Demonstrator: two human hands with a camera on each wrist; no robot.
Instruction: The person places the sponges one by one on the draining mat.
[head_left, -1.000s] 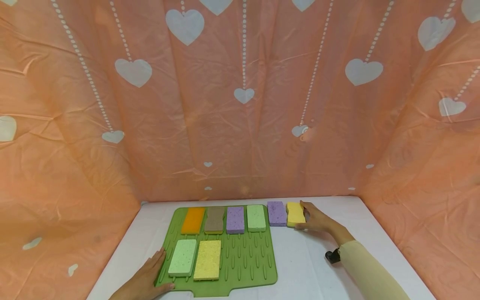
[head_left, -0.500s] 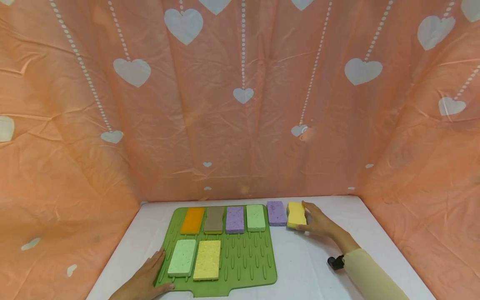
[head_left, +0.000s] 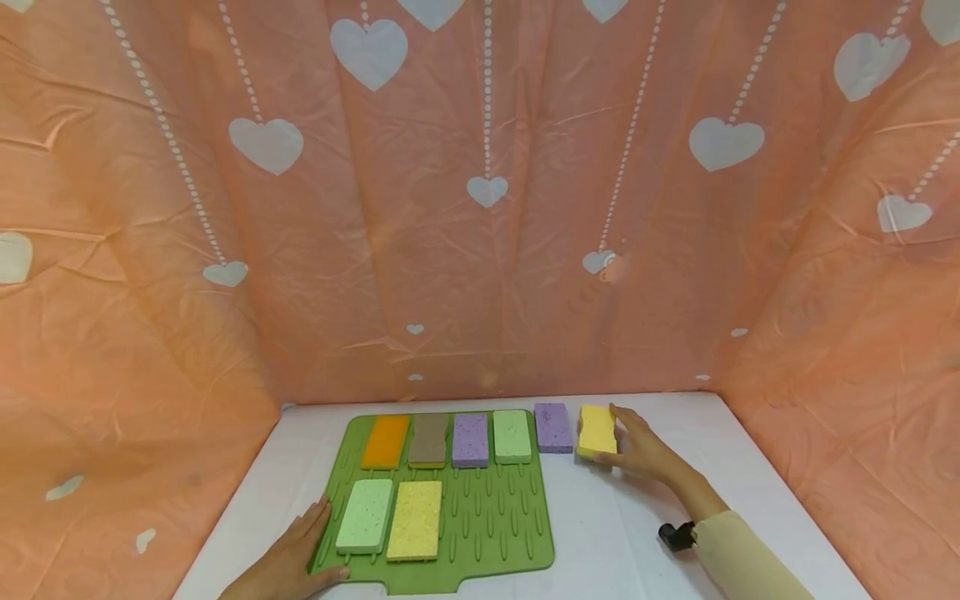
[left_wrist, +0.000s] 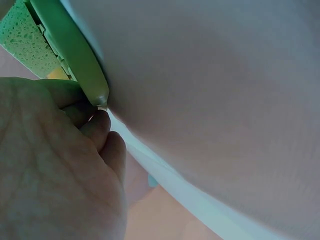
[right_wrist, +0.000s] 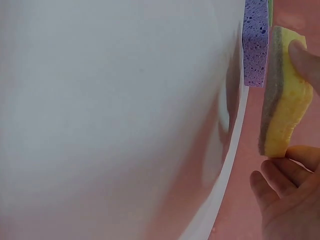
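My right hand [head_left: 647, 450] grips a yellow sponge [head_left: 597, 431] at the right of the table. The right wrist view shows the sponge [right_wrist: 287, 110] with waisted sides and a grey-brown layer facing the table; thumb and fingers hold its two ends, and it appears raised off the cloth. To its left lies a purple sponge [head_left: 552, 428], just off the mat. Down at the front left, my left hand [head_left: 285, 554] rests against the green ridged mat [head_left: 498, 529], fingers along its side edge and thumb at the front edge. Fingertips touch the mat's rim in the left wrist view.
Along the mat's back row lie an orange sponge [head_left: 386, 442], a grey-brown one [head_left: 429, 440], a purple one [head_left: 470, 440] and a light green one [head_left: 512, 436]. In front are another light green sponge [head_left: 366, 515] and a speckled yellow one [head_left: 416, 520]. A peach curtain [head_left: 480, 333] encloses the table.
My right hand has shifted slightly to the right with the yellow sponge, widening the gap to the purple sponge. The left hand and the mat have stayed in place.
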